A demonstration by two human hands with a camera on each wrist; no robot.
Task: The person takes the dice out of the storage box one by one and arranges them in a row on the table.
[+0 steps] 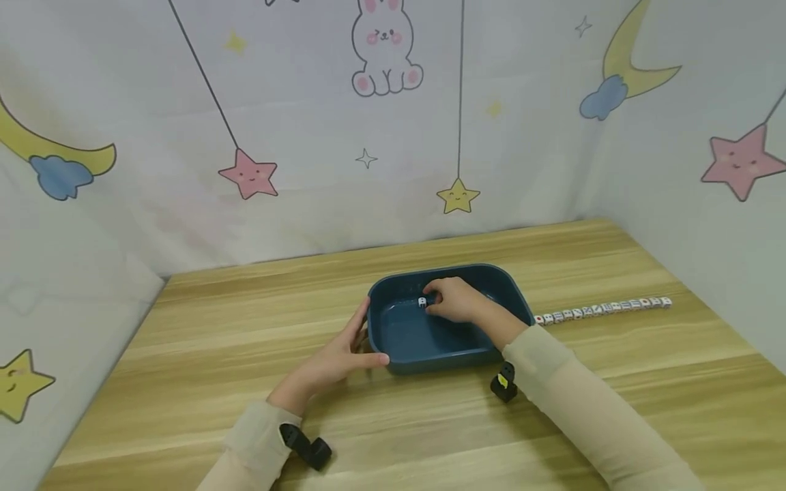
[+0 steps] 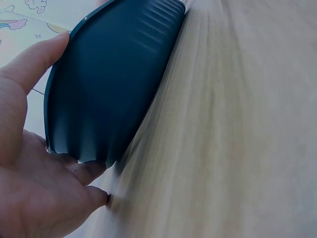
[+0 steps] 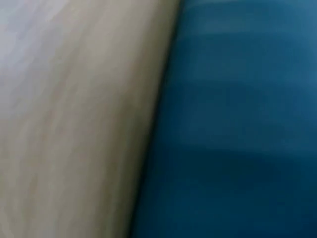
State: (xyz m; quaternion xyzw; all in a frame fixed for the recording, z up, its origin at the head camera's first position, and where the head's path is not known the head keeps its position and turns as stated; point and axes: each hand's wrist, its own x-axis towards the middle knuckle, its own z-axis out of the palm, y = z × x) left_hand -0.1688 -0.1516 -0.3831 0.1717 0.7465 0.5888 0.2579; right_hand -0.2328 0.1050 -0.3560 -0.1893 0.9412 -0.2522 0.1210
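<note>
A dark blue tray (image 1: 399, 334) sits on the wooden table (image 1: 202, 341), a rounded rectangle whose long axis runs left to right across the person's view, with its open side facing up. Everything else is placed here relative to that tray.

The left hand (image 1: 340, 358) steadies the tray at its near left corner: the thumb lies along the front wall and the fingers (image 1: 359, 320) reach up the left side, fairly straight, pressing against the outside rather than wrapping round it. The left wrist view confirms this, showing the tray's ribbed outer wall (image 2: 109, 94) lying against the hand's palm and thumb (image 2: 34, 59).

The right hand (image 1: 457, 300) is inside the tray, towards its back wall, with its fingers curled in and pinching a small white die (image 1: 422, 302) at their tips. The die is just above or on the tray floor; which one is hard to tell from the head view. The right wrist view is blurred and gives only the blue wall (image 3: 237, 124) beside the pale table.

To the right of the tray, starting just beside its right rim, a row of white dice (image 1: 604, 308) lies in a straight line on the table, running away to the right and slightly back, the dice touching one another.

Behind the tray stands a pale backdrop (image 1: 381, 123) printed with stars, moons and a rabbit.
</note>
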